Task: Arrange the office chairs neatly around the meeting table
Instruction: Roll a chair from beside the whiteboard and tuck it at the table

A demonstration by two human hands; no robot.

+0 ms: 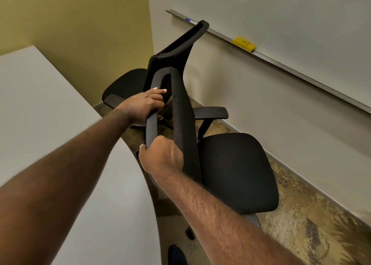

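Chairs (230,164) between table (40,114) and wall (261,104)

Both hands, left hand (143,106) and right hand (161,156), grip the near chair (236,170) backrest beside the table (40,108); 1 more chair (124,86) stands behind

Soft, even indoor light is cast from above, perhaps from ceiling fixtures; the whiteboard (281,24) is bowed by wide-angle distortion, and below it the carpet (301,224) is smeared by motion blur.
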